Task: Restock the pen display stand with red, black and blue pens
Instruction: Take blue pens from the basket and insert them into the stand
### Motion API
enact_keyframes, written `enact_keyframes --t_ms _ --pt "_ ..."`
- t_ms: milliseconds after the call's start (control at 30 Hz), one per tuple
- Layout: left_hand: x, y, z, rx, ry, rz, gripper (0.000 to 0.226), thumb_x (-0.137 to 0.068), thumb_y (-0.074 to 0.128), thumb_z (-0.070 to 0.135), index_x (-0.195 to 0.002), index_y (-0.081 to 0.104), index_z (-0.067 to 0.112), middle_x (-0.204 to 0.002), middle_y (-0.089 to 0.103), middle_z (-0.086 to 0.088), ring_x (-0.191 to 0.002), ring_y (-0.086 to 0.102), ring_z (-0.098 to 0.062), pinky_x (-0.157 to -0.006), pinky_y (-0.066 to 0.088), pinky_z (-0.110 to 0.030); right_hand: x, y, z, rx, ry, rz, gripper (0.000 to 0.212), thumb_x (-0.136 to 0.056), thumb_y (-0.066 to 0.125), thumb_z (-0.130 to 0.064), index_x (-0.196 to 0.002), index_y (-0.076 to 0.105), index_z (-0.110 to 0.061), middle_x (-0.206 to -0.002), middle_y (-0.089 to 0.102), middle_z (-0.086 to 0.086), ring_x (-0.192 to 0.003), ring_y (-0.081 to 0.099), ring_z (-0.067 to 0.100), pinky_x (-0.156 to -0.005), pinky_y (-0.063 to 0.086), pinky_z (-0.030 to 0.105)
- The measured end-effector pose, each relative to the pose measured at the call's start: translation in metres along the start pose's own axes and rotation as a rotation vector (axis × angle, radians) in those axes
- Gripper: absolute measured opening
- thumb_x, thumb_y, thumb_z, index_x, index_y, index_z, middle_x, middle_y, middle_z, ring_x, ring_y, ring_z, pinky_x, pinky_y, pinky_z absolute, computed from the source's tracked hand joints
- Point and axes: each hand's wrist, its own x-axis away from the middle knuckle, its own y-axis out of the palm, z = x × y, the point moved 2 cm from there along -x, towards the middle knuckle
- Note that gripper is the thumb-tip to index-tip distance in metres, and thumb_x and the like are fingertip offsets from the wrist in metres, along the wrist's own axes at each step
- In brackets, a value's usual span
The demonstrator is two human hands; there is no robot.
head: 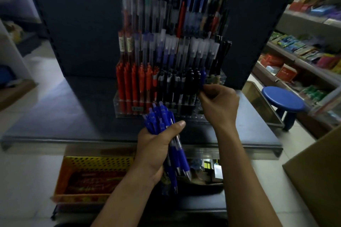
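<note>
A clear tiered pen display stand (127, 111) stands on a dark shelf. Its front row holds red pens (132, 83) at the left and black pens (177, 84) in the middle. My left hand (156, 149) grips a bundle of blue pens (162, 121) below the stand's front edge, tips pointing down. My right hand (219, 103) pinches a single blue pen (202, 77) that stands upright at the right end of the front row, beside the black pens. Higher tiers hold capped pens of mixed colours.
The dark shelf (55, 116) has a raised front lip. Below it sit a yellow basket (96, 162) with red packets and small boxes. A blue stool (283, 100) and stocked shelves (302, 49) are at the right, a cardboard box (321, 177) at the near right.
</note>
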Motion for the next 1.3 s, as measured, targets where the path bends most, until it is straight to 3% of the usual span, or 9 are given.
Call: enact_keyframes --t_ms 133,300,500,567,733,833,967,1133,1300 --pt "0.001 0.001 -0.001 -0.013 -0.022 -0.029 0.019 -0.075 0.084 0.020 -0.080 0.065 0.017 -0.072 0.063 -0.004 -0.069 0.062 -0.018 -0.063 0.052 -0.033 -0.003 -0.004 0.002 0.006 0.026 -0.080 0.016 -0.082 0.078 -0.019 -0.098 0.080 -0.017 -0.085 0.078 -0.004 -0.072 0.066 -0.007 -0.072 0.057 0.016" --pt "0.003 0.003 -0.001 -0.035 -0.027 -0.041 0.021 -0.074 0.084 0.020 -0.078 0.064 0.016 -0.069 0.062 -0.003 -0.064 0.062 -0.015 -0.063 0.051 -0.032 0.003 -0.017 -0.009 -0.034 0.017 -0.149 0.009 -0.080 0.077 -0.013 -0.084 0.075 -0.021 -0.072 0.070 -0.011 -0.065 0.064 -0.002 -0.065 0.055 0.019" --pt "0.002 0.010 -0.002 -0.065 0.014 -0.071 0.012 -0.078 0.080 0.015 -0.084 0.071 0.013 -0.076 0.069 -0.004 -0.072 0.068 -0.014 -0.062 0.056 -0.024 0.021 -0.035 -0.028 -0.200 0.135 -0.850 0.011 -0.086 0.076 -0.026 -0.087 0.079 -0.015 -0.078 0.076 0.005 -0.074 0.069 0.014 -0.070 0.054 0.026" --pt "0.003 0.013 -0.002 -0.056 0.041 -0.115 0.011 -0.079 0.078 0.010 -0.089 0.074 0.011 -0.083 0.074 -0.004 -0.079 0.071 -0.016 -0.066 0.056 -0.024 0.027 -0.036 -0.028 -0.303 0.161 -0.958 0.013 -0.089 0.073 -0.019 -0.089 0.078 -0.007 -0.074 0.075 0.001 -0.070 0.069 0.008 -0.065 0.051 0.018" --pt "0.006 0.022 -0.002 -0.053 0.073 -0.155 0.027 -0.063 0.082 0.022 -0.089 0.077 0.017 -0.086 0.077 -0.005 -0.085 0.074 -0.017 -0.074 0.054 -0.027 0.031 -0.039 -0.025 -0.433 0.251 -0.927 0.007 -0.087 0.071 -0.006 -0.085 0.077 -0.005 -0.066 0.070 0.000 -0.062 0.061 0.003 -0.059 0.045 0.013" --pt "0.005 0.024 -0.003 -0.045 0.071 -0.139 0.027 -0.058 0.082 0.031 -0.083 0.077 0.022 -0.068 0.071 0.003 -0.066 0.067 -0.012 -0.065 0.051 -0.027 0.028 -0.039 -0.026 -0.458 0.303 -0.842 0.008 -0.090 0.067 -0.004 -0.087 0.075 -0.002 -0.063 0.069 -0.002 -0.058 0.061 0.001 -0.056 0.045 0.011" --pt "0.004 0.025 -0.003 -0.052 0.076 -0.115 0.021 -0.062 0.081 0.035 -0.079 0.077 0.024 -0.064 0.066 0.002 -0.063 0.062 -0.014 -0.066 0.049 -0.034 0.026 -0.040 -0.030 -0.494 0.328 -0.735 0.010 -0.088 0.070 -0.004 -0.091 0.074 0.005 -0.065 0.070 0.004 -0.056 0.064 0.003 -0.053 0.047 0.011" --pt "0.002 0.027 -0.004 -0.099 0.106 -0.109 0.017 -0.066 0.080 0.036 -0.076 0.075 0.025 -0.064 0.066 -0.001 -0.062 0.063 -0.013 -0.062 0.050 -0.032 0.028 -0.039 -0.032 -0.466 0.366 -0.771 0.014 -0.077 0.081 -0.009 -0.089 0.075 -0.005 -0.067 0.071 0.005 -0.063 0.067 0.009 -0.060 0.054 0.018" --pt "-0.002 0.025 -0.002 -0.020 0.061 -0.114 0.017 -0.064 0.081 0.031 -0.076 0.076 0.020 -0.071 0.071 -0.001 -0.066 0.068 -0.016 -0.062 0.052 -0.030 0.019 -0.044 -0.033 -0.646 0.393 -0.532 0.020 -0.078 0.079 -0.006 -0.095 0.072 0.002 -0.078 0.074 0.014 -0.065 0.069 0.016 -0.063 0.060 0.022"
